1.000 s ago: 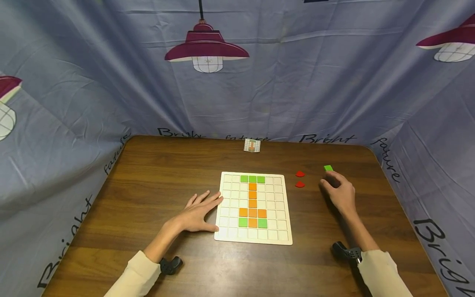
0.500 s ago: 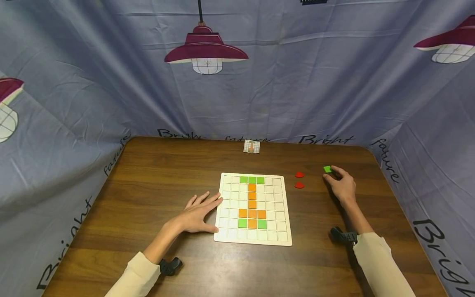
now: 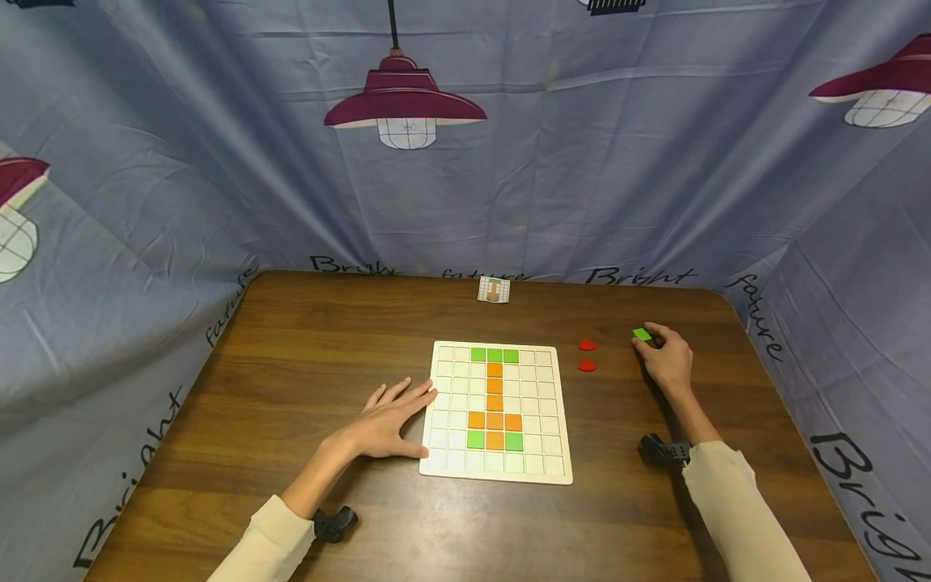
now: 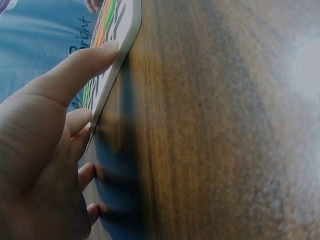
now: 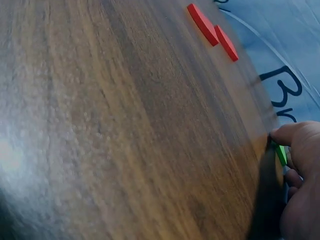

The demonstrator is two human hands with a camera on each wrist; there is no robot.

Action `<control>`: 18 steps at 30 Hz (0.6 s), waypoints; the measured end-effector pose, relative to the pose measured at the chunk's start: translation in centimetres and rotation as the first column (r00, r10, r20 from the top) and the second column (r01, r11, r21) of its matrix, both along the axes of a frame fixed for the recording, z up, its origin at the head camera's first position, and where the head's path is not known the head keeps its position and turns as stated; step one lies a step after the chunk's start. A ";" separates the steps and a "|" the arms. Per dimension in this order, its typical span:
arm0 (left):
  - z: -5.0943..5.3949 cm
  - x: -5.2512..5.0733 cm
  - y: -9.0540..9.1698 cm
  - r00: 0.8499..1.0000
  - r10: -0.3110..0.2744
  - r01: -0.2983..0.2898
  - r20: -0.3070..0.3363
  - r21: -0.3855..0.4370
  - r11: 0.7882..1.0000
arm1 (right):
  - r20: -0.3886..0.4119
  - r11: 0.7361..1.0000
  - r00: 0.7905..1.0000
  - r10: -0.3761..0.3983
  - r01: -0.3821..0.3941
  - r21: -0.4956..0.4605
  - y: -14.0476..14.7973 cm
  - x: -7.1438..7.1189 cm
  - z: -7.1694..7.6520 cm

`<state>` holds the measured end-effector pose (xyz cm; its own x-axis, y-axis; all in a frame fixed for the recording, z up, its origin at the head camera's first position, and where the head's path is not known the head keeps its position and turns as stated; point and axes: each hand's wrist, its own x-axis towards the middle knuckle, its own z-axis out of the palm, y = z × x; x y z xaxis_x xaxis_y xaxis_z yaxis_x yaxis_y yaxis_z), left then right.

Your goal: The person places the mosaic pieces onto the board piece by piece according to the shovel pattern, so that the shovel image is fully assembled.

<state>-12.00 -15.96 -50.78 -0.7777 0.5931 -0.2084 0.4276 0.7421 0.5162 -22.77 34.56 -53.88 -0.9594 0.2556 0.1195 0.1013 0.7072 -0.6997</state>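
Observation:
A pale square grid board [image 3: 451, 461] lies on the table, with orange tiles [image 3: 494, 385] and green tiles [image 3: 494, 355] set in several of its cells. My left hand [image 3: 381, 427] rests at the board's left edge, fingers spread, the thumb and fingertips touching the rim. To the right of the board, my right hand [image 3: 671, 360] pinches a green tile [image 3: 642, 334] between thumb and index finger. In the right wrist view, the hand partly hides this green tile [image 5: 281, 155]. Two flat red pieces [image 3: 587, 365] with a curved side lie between the board and my right hand.
A small printed card [image 3: 494, 289] with a grid pattern lies at the table's far edge. Behind and beside the wooden table [image 3: 327, 323] hangs a blue-grey curtain [image 3: 582, 186] with lamp drawings and lettering. Both wrists wear black cameras.
My right thumb and index finger have closed around the green tile, which has turned and shifted slightly nearer. The left hand has stayed at the board's edge.

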 end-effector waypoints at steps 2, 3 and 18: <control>0.0 0.0 0.0 1.000 0.000 0.000 0.001 0.007 1.000 | -0.018 1.000 1.000 -0.001 0.001 -0.001 -0.1 0.0 -0.1; 0.0 0.0 0.0 1.000 0.000 0.000 0.002 0.009 1.000 | -0.027 1.000 1.000 -0.002 0.002 -0.001 -0.2 -0.1 -0.1; -0.1 0.0 0.0 1.000 0.000 -0.001 0.002 0.010 1.000 | -0.242 0.986 0.956 0.168 -0.158 0.058 -2.6 0.9 -0.1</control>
<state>-11.99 -16.01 -50.85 -0.7776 0.5946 -0.2044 0.4261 0.7373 0.5242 -21.87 31.92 -53.96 -0.9276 0.0891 0.3628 -0.1889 0.7259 -0.6613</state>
